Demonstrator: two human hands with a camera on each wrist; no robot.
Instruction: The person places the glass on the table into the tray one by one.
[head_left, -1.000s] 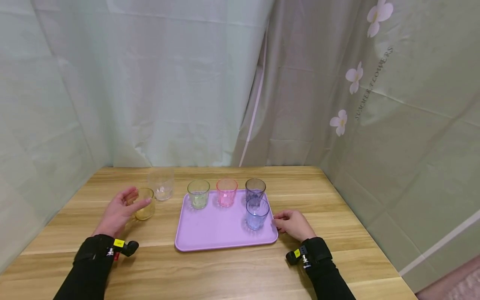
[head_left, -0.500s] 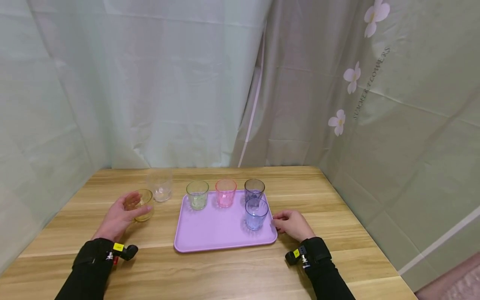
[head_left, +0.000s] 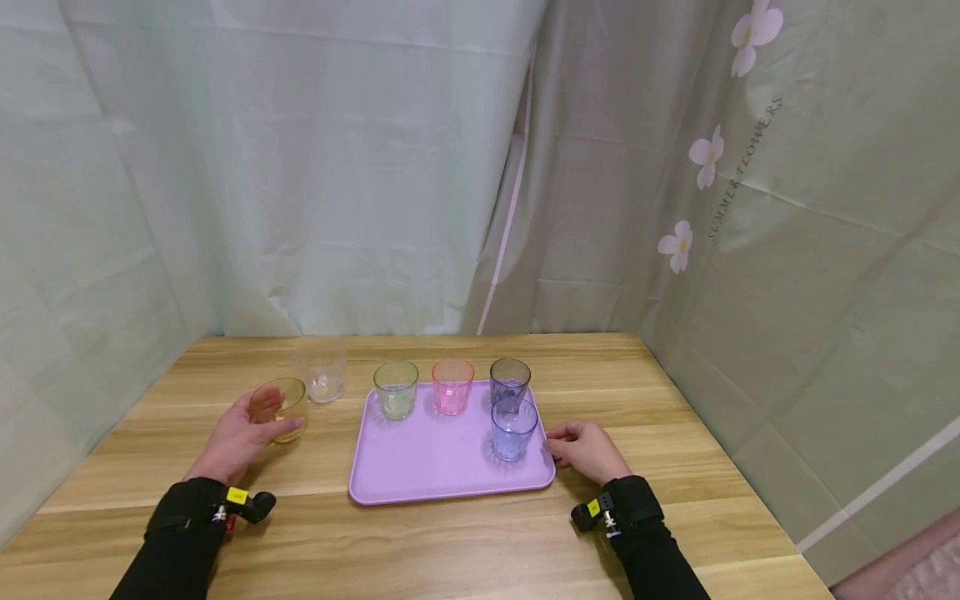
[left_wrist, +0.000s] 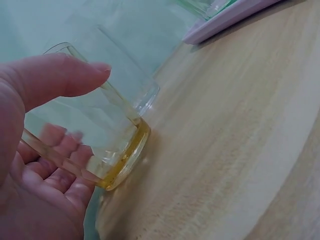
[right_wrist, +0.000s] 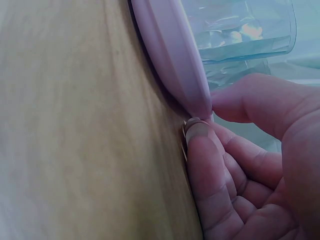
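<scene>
My left hand is wrapped about a yellow-tinted glass tumbler, thumb on the near side and fingers behind it. In the left wrist view the amber base of this tumbler is close to the wood; whether it touches cannot be told. My right hand pinches the right edge of a purple tray. In the right wrist view the thumb meets the rim of the tray and fingertips sit at its underside. On the tray stand green, pink, dark grey and blue tumblers.
A clear glass tumbler stands just behind and right of the yellow one, left of the tray. Everything rests on a wooden table. Curtains hang along its back and sides.
My left fingers have settled a little closer round the yellow tumbler, which has barely shifted. The right hand, the tray and its tumblers look the same.
</scene>
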